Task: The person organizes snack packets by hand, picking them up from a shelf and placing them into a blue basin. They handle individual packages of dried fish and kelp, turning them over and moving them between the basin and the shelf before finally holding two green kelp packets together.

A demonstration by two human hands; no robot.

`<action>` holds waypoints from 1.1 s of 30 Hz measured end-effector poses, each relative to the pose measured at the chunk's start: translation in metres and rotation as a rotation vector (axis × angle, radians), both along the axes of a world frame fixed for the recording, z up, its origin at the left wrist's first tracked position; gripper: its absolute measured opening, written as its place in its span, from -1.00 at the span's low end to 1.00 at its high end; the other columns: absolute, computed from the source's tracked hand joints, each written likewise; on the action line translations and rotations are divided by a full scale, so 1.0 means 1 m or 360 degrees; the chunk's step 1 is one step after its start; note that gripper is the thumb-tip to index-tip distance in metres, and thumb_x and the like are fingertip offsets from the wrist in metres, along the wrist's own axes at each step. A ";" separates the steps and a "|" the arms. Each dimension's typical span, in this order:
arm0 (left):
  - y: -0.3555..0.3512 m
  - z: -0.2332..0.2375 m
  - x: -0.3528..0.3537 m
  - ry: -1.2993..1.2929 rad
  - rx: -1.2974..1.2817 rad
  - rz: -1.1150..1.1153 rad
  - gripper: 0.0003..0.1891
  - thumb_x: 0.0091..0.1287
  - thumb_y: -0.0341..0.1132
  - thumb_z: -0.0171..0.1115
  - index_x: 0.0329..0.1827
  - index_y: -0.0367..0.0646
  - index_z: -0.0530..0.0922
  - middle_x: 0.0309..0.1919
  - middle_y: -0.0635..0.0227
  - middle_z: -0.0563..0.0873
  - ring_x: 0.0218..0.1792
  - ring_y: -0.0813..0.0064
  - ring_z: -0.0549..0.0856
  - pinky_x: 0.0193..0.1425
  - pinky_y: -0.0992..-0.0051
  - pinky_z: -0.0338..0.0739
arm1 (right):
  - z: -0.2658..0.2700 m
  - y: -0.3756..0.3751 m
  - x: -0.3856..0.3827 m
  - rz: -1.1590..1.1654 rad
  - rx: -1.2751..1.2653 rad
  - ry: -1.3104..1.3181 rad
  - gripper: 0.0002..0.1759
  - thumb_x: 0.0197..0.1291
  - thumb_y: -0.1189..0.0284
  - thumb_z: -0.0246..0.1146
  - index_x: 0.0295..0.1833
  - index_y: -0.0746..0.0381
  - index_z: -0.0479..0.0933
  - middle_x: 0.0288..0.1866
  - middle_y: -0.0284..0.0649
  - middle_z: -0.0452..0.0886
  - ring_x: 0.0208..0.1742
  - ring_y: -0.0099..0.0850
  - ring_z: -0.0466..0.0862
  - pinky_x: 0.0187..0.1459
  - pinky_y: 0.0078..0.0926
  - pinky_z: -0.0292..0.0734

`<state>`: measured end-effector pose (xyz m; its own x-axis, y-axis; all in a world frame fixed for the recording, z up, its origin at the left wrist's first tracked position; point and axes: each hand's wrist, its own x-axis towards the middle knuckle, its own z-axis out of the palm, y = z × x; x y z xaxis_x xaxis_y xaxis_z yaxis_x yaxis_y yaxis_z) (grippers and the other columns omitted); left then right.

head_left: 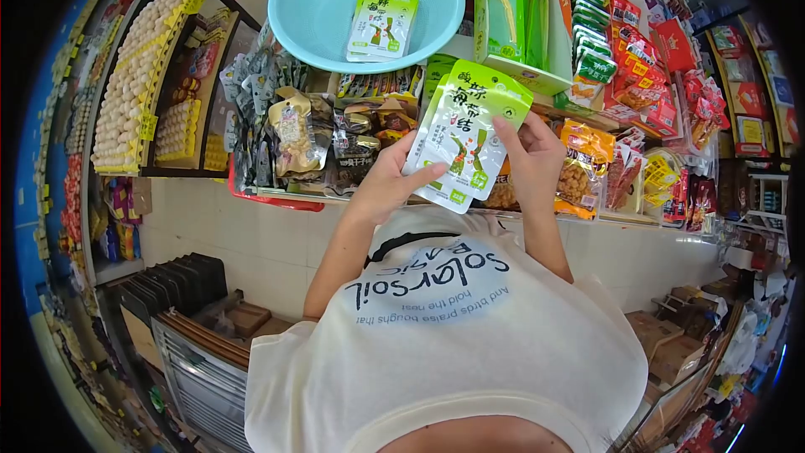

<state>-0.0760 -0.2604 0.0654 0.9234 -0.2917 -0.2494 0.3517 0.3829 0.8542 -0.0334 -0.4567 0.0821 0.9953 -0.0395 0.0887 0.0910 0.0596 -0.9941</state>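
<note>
Green-and-white snack packets (471, 127), overlapping in a small stack, are held up in front of my chest. My left hand (391, 178) grips their left edge, its thumb lying across the lower front. On the right side my right hand (533, 151) pinches the same packets, thumb on the front and fingers behind. Just beyond them stands a light blue plastic basin (293, 13). Inside it lie similar green-and-white packets (382, 25), stacked on one another. How many packets I hold cannot be made out.
A green display box (537, 75) stands right of the basin, beside red snack packs (641, 67). Dark snack packs (251, 117) and a clear-fronted pack (298, 130) fill the shelf's left. Egg trays (138, 75) rise further left. Orange snack bags (583, 164) sit near my right hand.
</note>
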 end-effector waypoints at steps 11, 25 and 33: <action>0.010 -0.004 0.007 -0.0056 0.0043 0.0218 -0.49 0.31 -0.45 0.33 0.32 -0.27 0.39 0.07 0.32 0.67 0.02 0.58 0.66 0.13 0.51 0.56 | 0.010 -0.033 0.017 -0.0576 0.0271 -0.0210 -0.78 0.30 0.49 0.32 -0.01 0.40 0.61 -0.14 -0.24 0.72 -0.20 -0.67 0.64 -0.15 -0.73 0.49; 0.007 0.000 0.004 0.0015 -0.0088 0.0255 -0.45 0.31 -0.44 0.32 0.35 -0.26 0.35 0.12 0.27 0.65 0.07 0.54 0.66 0.15 0.45 0.57 | -0.001 0.026 -0.005 0.0068 0.0275 0.0042 -0.77 0.29 0.54 0.31 0.01 0.40 0.58 -0.23 -0.29 0.72 -0.31 -0.72 0.62 -0.30 -0.75 0.49; 0.006 0.001 0.001 0.0015 0.0000 0.0267 -0.38 0.19 -0.50 0.42 0.31 -0.25 0.37 0.05 0.25 0.68 0.00 0.53 0.70 0.08 0.48 0.61 | 0.002 0.024 0.004 -0.0095 -0.0286 -0.0199 -0.51 0.15 0.47 0.43 0.17 0.37 0.49 -0.03 -0.18 0.63 -0.12 -0.58 0.65 -0.31 -0.71 0.55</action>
